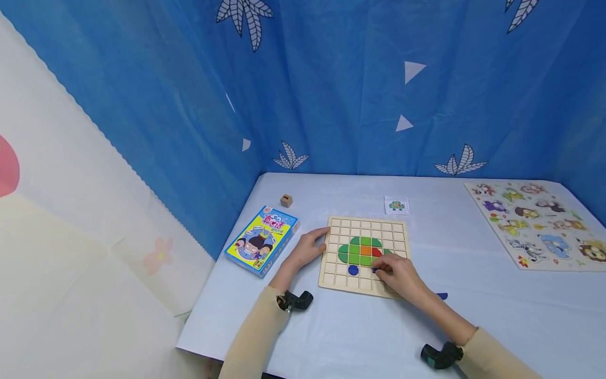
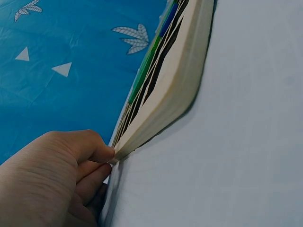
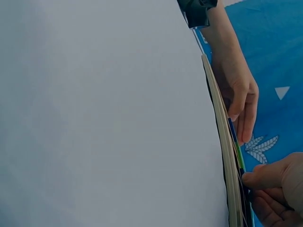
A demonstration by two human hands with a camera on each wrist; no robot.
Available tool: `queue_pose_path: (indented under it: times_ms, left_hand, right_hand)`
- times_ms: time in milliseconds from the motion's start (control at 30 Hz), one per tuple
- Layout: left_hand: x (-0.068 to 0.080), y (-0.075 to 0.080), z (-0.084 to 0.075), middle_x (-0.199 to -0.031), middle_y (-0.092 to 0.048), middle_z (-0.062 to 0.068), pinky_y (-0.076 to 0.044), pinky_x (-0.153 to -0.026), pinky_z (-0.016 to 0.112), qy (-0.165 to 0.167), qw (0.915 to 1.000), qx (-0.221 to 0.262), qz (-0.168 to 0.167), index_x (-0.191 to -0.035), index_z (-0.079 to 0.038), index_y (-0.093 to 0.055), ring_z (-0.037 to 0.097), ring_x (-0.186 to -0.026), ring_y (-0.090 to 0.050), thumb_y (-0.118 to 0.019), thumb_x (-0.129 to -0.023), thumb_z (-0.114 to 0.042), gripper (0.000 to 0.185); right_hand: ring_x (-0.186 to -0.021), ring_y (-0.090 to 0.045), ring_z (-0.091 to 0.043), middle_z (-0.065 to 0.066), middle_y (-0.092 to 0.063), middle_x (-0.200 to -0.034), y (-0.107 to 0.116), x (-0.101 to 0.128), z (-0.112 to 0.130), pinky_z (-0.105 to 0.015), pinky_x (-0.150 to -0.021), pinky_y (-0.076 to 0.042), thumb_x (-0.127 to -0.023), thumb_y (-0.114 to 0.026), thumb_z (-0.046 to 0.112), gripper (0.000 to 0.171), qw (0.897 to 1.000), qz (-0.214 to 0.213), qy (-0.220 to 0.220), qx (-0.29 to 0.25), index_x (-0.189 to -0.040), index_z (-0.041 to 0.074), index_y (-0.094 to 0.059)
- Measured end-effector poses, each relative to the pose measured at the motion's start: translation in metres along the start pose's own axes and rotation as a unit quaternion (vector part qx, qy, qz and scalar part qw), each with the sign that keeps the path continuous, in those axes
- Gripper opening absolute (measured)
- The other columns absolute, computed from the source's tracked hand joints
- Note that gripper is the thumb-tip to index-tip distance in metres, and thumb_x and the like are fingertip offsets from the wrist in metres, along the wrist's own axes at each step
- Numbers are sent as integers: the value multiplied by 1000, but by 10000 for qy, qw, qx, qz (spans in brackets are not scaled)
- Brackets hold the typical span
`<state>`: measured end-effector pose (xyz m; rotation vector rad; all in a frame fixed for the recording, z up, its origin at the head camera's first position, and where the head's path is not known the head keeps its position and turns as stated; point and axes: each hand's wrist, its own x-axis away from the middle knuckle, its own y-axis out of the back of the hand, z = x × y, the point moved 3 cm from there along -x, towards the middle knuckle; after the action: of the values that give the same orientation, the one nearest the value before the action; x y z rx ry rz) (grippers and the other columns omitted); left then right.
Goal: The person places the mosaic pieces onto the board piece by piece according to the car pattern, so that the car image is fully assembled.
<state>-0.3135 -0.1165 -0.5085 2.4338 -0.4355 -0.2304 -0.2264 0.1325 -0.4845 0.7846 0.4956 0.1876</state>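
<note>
1. The right hand [image 1: 400, 276] lies over the near right part of the grid board [image 1: 402, 231], fingers curled and pinching a small blue piece [image 1: 375, 270] against a square in the board's lower rows. The right wrist view shows the fingertips bent onto the board's top face.
2. That blue piece sits directly under the right fingertips, just right of a blue disc [image 1: 353, 269] already lying in the same row. Only a sliver of the pinched piece shows, so I cannot tell its shape.
3. The left hand [image 1: 310, 247] rests at the board's left edge, fingers loosely bent with the tips touching the rim. In the left wrist view the thumb and fingers [image 2: 97, 153] meet the board's corner, steadying it rather than lifting it.
4. The right hand is the nearer one to the lower row; the left stays off the grid.
5. The board lies flat on the table [image 1: 331, 326], roughly square, its edges nearly in line with the table's.
6. Counts: one board; one cluster of green pieces [image 1: 360, 250] with one orange [image 1: 365, 250] and one red piece [image 1: 376, 252] in it; one blue disc; one pinched blue piece; one more blue piece [image 1: 442, 296] loose on the table behind the right wrist.
7. Also there: one pattern card [image 1: 396, 205], one small wooden cube [image 1: 286, 200], one game box [image 1: 262, 239], one animal puzzle [image 1: 539, 223].
</note>
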Motion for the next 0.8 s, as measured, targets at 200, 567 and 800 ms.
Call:
queue_pose_path:
  times_ms: [200,567,800]
  left_hand:
    - [1,-3,0,-144,-42,9,-30,-109,32,5,10000,42,33,-141,-8,-43,22,-134,-35,-55,-92,-4,51]
    - [0,-1,-1,-144,-42,8,-29,-110,34,12,10000,21,-13,-142,-8,-43,22,-134,-34,-55,-91,-5,52]
    - [0,0,-1,-144,-42,8,-29,-110,33,7,10000,-43,-12,-142,-8,-43,22,-134,-34,-55,-91,-5,52]
  right_hand:
    - [-73,-60,-11,2,-64,-86,7,4,0,-24,-63,-53,-77,-73,-4,18,9995,95,-253,-169,-91,7,-71]
    - [-81,-61,-17,-3,-67,-94,76,37,-32,-29,-68,-54,-83,-71,8,19,9882,716,-1332,-229,-102,4,-69]
    - [-83,-63,-16,-8,-68,-101,87,69,-56,-23,-68,-54,-80,-74,12,29,9707,1162,-2044,-492,-107,2,-68]
